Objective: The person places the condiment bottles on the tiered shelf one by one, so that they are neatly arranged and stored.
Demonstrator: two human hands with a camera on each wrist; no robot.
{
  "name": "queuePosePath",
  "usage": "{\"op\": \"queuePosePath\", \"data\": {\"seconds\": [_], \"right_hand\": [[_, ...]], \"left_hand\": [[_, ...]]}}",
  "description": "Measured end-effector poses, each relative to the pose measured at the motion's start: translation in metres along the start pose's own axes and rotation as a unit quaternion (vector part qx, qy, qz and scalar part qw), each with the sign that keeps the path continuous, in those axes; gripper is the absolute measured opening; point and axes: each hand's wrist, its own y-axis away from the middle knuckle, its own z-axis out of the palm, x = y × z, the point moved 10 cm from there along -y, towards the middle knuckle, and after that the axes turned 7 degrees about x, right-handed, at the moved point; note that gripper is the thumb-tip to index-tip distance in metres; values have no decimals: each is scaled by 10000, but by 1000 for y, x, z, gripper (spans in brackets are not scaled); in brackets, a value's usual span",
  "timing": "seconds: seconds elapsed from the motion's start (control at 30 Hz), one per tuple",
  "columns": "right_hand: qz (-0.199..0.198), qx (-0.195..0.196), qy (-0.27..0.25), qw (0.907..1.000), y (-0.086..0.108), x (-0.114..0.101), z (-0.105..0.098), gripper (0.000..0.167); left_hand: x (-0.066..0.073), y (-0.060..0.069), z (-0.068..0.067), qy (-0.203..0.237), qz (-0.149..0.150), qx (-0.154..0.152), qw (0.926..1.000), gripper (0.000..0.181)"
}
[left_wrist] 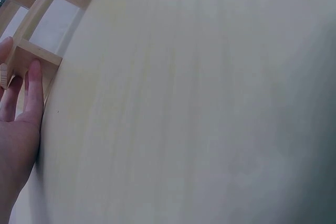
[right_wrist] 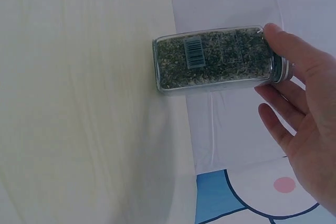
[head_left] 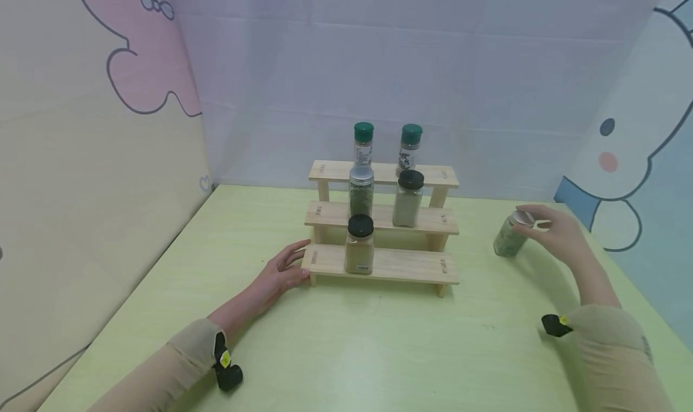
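Observation:
My right hand (head_left: 560, 234) pinches a glass spice jar (head_left: 508, 239) by its silver lid, right of a three-step wooden rack (head_left: 400, 266). The jar is tilted, and I cannot tell whether its base touches the table. Green dried herbs and a barcode label show on this jar (right_wrist: 215, 59) in the right wrist view, where the thumb and fingers of the right hand (right_wrist: 315, 98) are at the lid end. My left hand (head_left: 278, 278) holds the left end of the rack's lowest step. Fingers of the left hand (left_wrist: 18, 124) lie against the rack's leg (left_wrist: 39, 56).
Two green-capped bottles (head_left: 411, 136) stand on the top step. The middle step bears a silver-lidded herb jar (head_left: 361, 190) and a black-lidded jar (head_left: 407, 204). On the lowest step is a black-lidded tan jar (head_left: 360, 251). Printed cloth (head_left: 406, 69) surrounds the pale table (head_left: 346, 352).

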Motion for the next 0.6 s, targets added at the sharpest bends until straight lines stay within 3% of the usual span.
{"op": "queuePosePath", "data": {"seconds": [0.4,0.6], "right_hand": [[71,436,221,9988,-2,-8,-10,53],[61,831,-63,9965,-5,-38,-29,51]], "left_hand": [[1,1,0,57,21,1,10000,69],[0,0,-1,97,32,16,9999,70]]}}
